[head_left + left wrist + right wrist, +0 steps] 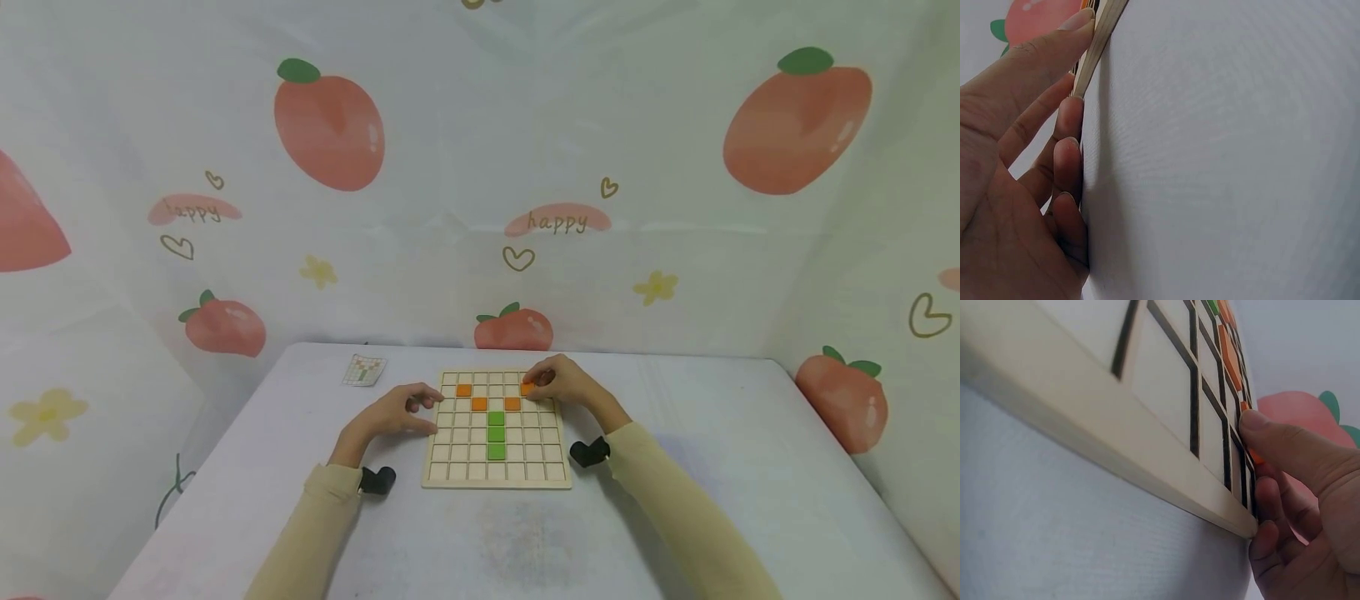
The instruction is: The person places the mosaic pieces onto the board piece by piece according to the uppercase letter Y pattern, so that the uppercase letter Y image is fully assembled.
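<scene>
A wooden grid board (450,471) lies flat on the white table. Three green tiles (496,434) form a column in its middle squares, and orange tiles (480,404) spread above them in a V shape. At the upper right end of the V, my right hand (562,382) pinches an orange tile (527,389) at its grid square; the fingers partly cover it. The right wrist view shows the thumb against this tile (1255,454). My left hand (401,410) rests with relaxed fingers against the board's left edge, the thumb touching the rim in the left wrist view.
A small paper card (365,370) printed with a similar coloured grid pattern lies at the back left of the table (720,483). Behind the table hangs a white cloth (435,167) with a fruit print. Black straps (378,481) circle both wrists.
</scene>
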`<state>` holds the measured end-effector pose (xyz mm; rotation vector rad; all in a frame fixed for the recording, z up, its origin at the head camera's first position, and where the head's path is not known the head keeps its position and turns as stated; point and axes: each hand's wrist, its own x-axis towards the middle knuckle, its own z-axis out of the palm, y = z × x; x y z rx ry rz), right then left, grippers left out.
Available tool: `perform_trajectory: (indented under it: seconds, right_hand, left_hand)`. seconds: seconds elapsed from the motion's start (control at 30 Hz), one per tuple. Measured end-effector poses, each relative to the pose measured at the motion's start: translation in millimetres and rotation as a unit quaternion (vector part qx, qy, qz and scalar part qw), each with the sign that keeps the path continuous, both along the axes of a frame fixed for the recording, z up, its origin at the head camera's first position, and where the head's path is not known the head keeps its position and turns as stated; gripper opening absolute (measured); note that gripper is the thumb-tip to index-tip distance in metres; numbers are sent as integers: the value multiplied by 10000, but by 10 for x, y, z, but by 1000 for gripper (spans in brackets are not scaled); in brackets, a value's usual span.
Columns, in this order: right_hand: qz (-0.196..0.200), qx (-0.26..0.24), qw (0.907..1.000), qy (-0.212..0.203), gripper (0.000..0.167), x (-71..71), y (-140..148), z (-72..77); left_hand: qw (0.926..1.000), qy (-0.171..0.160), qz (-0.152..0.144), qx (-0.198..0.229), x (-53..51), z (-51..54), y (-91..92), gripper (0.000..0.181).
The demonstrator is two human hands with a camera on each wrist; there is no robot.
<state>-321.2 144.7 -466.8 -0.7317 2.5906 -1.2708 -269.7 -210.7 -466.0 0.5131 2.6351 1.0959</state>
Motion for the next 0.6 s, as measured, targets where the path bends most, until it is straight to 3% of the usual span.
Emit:
perform_trajectory:
  seconds: [0.6]
  right_hand:
    - [-177,15,9998,54,25,88,143,52]
  left_hand:
    - [9996,28,-283,24,-82,-21,80,50]
